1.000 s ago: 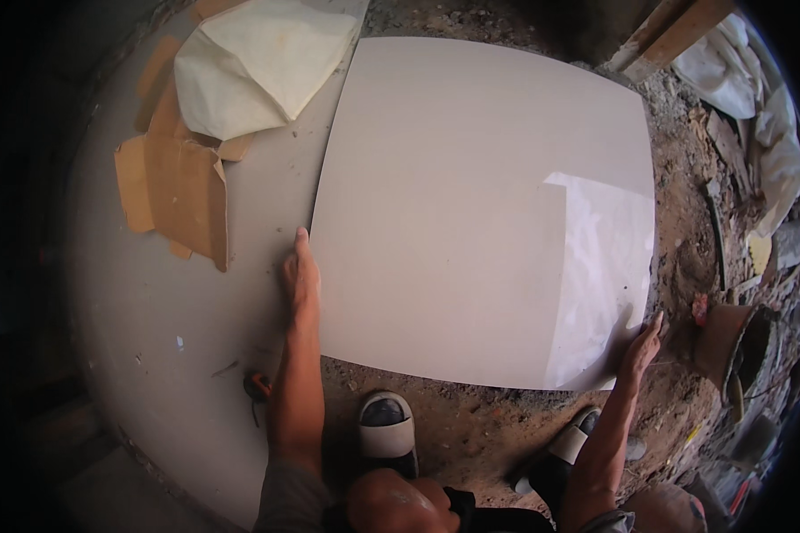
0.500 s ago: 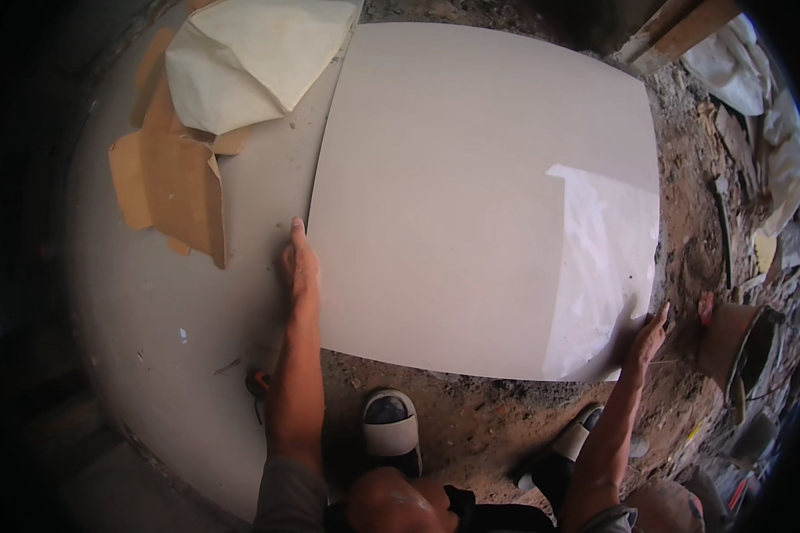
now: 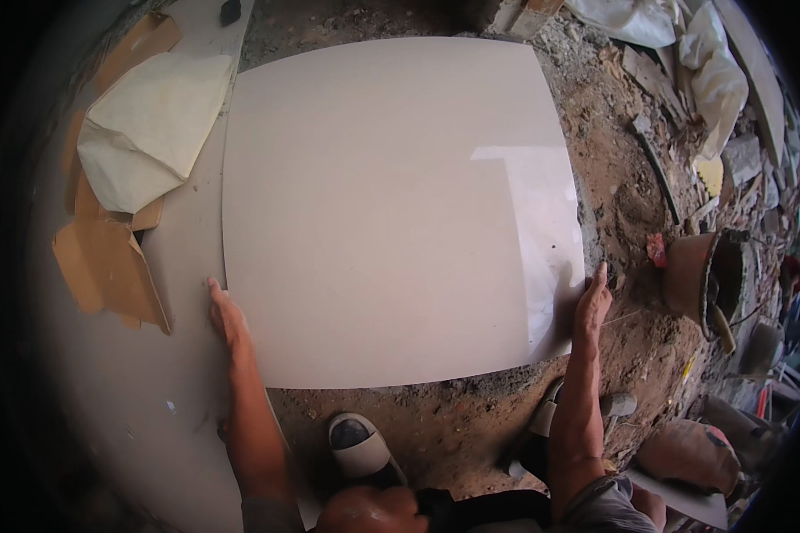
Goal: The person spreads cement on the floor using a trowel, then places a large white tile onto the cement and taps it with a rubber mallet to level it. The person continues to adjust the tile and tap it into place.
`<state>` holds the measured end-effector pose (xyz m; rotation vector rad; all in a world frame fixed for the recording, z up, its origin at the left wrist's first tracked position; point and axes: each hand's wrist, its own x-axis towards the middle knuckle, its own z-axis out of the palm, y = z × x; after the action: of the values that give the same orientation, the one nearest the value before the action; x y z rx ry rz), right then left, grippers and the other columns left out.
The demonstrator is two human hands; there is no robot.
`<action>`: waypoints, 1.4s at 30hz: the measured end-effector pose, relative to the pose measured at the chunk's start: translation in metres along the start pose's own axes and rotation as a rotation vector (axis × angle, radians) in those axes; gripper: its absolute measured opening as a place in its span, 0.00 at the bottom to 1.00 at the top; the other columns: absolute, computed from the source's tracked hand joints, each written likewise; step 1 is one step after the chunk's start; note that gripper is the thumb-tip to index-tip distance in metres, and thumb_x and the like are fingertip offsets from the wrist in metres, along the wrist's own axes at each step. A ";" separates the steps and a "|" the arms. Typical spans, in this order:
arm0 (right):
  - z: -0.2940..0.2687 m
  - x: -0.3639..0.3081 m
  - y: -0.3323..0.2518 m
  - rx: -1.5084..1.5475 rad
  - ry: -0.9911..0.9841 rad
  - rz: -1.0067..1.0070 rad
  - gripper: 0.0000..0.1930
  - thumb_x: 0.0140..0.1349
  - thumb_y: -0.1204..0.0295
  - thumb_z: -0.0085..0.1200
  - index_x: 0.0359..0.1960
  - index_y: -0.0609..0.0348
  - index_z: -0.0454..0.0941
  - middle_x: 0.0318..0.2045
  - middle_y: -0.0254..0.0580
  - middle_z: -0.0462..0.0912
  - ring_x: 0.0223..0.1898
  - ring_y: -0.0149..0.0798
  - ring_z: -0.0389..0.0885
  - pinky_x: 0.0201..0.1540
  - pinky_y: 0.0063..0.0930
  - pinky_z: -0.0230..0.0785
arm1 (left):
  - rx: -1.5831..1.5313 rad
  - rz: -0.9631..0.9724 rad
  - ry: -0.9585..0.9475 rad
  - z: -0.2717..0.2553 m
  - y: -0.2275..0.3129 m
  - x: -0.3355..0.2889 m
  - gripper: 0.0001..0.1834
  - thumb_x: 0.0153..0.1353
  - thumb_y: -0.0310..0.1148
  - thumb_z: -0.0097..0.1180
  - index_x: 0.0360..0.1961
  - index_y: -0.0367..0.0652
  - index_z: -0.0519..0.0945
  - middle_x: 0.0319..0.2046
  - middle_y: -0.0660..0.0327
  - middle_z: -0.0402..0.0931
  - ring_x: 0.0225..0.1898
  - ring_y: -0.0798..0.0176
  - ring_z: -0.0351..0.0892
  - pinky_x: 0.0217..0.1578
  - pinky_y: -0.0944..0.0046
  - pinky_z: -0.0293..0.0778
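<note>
A large, square, pale beige tile [image 3: 382, 222] with a glossy face lies before me, a bright reflection along its right side. My left hand [image 3: 229, 318] is at its left edge near the close corner, thumb along the outside and the other fingers mostly hidden. On the opposite edge my right hand [image 3: 593, 304] grips the tile, its fingers partly out of sight. Below the tile is rough brown soil [image 3: 453, 404], seen along its near edge. At the left, the tile borders a smooth grey floor [image 3: 160, 373].
Torn brown cardboard [image 3: 111, 271] and a cream sheet [image 3: 151, 133] lie on the grey floor. To the right stands a tipped bucket [image 3: 687, 274], with white sacking [image 3: 720, 80] and rubble farther off. My sandalled foot [image 3: 360, 444] is close to the tile's near edge.
My view has turned and shifted, so tile, cardboard and bucket sit farther left in it. Both hands remain at the tile's two sides.
</note>
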<state>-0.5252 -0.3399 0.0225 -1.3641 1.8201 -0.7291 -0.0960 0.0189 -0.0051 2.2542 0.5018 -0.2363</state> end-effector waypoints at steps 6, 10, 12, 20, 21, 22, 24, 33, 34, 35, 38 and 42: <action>0.003 0.006 0.002 -0.047 0.058 0.064 0.36 0.62 0.35 0.45 0.15 0.57 0.62 0.16 0.29 0.60 0.22 0.29 0.56 0.26 0.29 0.51 | 0.040 0.000 0.032 0.002 -0.008 0.004 0.53 0.60 0.73 0.34 0.55 0.23 0.73 0.56 0.39 0.72 0.60 0.43 0.69 0.62 0.52 0.61; 0.002 0.006 0.000 -0.057 0.034 0.006 0.35 0.63 0.36 0.44 0.15 0.58 0.63 0.16 0.29 0.61 0.22 0.29 0.57 0.27 0.29 0.52 | 0.049 0.027 0.047 0.003 -0.014 0.008 0.54 0.60 0.73 0.32 0.54 0.23 0.74 0.56 0.39 0.73 0.60 0.43 0.69 0.62 0.52 0.60; 0.001 0.005 -0.003 -0.077 0.021 0.024 0.35 0.64 0.36 0.43 0.16 0.58 0.63 0.16 0.30 0.61 0.22 0.30 0.57 0.27 0.29 0.52 | 0.041 0.045 0.036 0.004 -0.014 0.011 0.54 0.60 0.73 0.31 0.54 0.24 0.74 0.57 0.40 0.72 0.61 0.44 0.69 0.63 0.52 0.59; 0.006 0.011 -0.007 0.017 0.088 -0.045 0.34 0.65 0.38 0.44 0.15 0.57 0.61 0.15 0.29 0.60 0.21 0.28 0.56 0.26 0.28 0.51 | 0.039 0.051 0.060 0.007 -0.012 0.005 0.54 0.61 0.72 0.29 0.56 0.24 0.73 0.58 0.41 0.72 0.62 0.45 0.68 0.64 0.54 0.58; 0.006 0.012 -0.006 0.000 0.043 -0.017 0.34 0.65 0.38 0.44 0.15 0.57 0.62 0.15 0.29 0.60 0.21 0.29 0.57 0.26 0.29 0.51 | 0.046 0.058 0.054 0.007 -0.011 0.004 0.53 0.61 0.72 0.29 0.56 0.24 0.73 0.58 0.41 0.72 0.62 0.45 0.68 0.64 0.54 0.58; 0.006 0.013 -0.004 -0.033 0.051 0.021 0.34 0.65 0.38 0.44 0.15 0.57 0.63 0.15 0.29 0.61 0.21 0.29 0.57 0.26 0.29 0.52 | 0.047 0.068 0.060 0.007 -0.010 0.001 0.53 0.61 0.72 0.29 0.56 0.24 0.73 0.58 0.41 0.72 0.62 0.45 0.68 0.64 0.54 0.58; 0.005 0.015 0.000 -0.031 0.008 0.039 0.34 0.65 0.38 0.44 0.16 0.58 0.65 0.15 0.29 0.62 0.21 0.29 0.58 0.26 0.29 0.53 | 0.102 0.082 0.063 0.006 -0.005 -0.003 0.52 0.62 0.71 0.29 0.55 0.24 0.74 0.56 0.41 0.73 0.61 0.44 0.69 0.63 0.53 0.59; 0.006 0.025 0.004 -0.055 -0.128 -0.059 0.32 0.66 0.45 0.51 0.42 0.71 0.82 0.22 0.32 0.74 0.27 0.28 0.67 0.31 0.24 0.60 | 0.316 0.169 -0.026 -0.005 0.013 -0.019 0.44 0.68 0.63 0.29 0.49 0.25 0.77 0.47 0.37 0.77 0.52 0.38 0.74 0.56 0.47 0.66; 0.006 0.026 0.004 -0.085 -0.120 -0.074 0.31 0.66 0.46 0.51 0.41 0.71 0.82 0.21 0.32 0.73 0.26 0.28 0.66 0.30 0.24 0.59 | 0.338 0.151 -0.104 -0.008 0.013 -0.017 0.41 0.68 0.61 0.33 0.45 0.26 0.78 0.41 0.39 0.79 0.46 0.40 0.77 0.51 0.47 0.69; 0.006 0.027 0.005 -0.087 -0.114 -0.091 0.31 0.66 0.46 0.51 0.40 0.70 0.82 0.20 0.32 0.72 0.25 0.28 0.66 0.30 0.25 0.59 | 0.344 0.161 -0.133 -0.010 0.013 -0.014 0.39 0.68 0.60 0.35 0.43 0.27 0.78 0.39 0.40 0.79 0.44 0.41 0.78 0.49 0.48 0.70; 0.004 0.028 0.007 -0.155 -0.105 -0.139 0.30 0.66 0.46 0.50 0.36 0.70 0.83 0.18 0.31 0.70 0.23 0.28 0.63 0.28 0.26 0.56 | 0.372 0.260 -0.114 -0.010 0.007 -0.010 0.31 0.68 0.55 0.43 0.38 0.30 0.78 0.35 0.43 0.79 0.39 0.44 0.80 0.45 0.49 0.72; 0.002 0.032 0.009 -0.175 -0.111 -0.137 0.31 0.65 0.45 0.50 0.31 0.69 0.83 0.15 0.31 0.68 0.21 0.28 0.61 0.26 0.28 0.54 | 0.234 0.333 -0.141 -0.013 -0.008 -0.011 0.32 0.67 0.55 0.44 0.38 0.29 0.78 0.35 0.42 0.79 0.38 0.44 0.79 0.44 0.50 0.72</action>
<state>-0.5340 -0.3681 0.0071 -1.6231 1.7486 -0.5613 -0.1092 0.0302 0.0013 2.4823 0.0204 -0.2918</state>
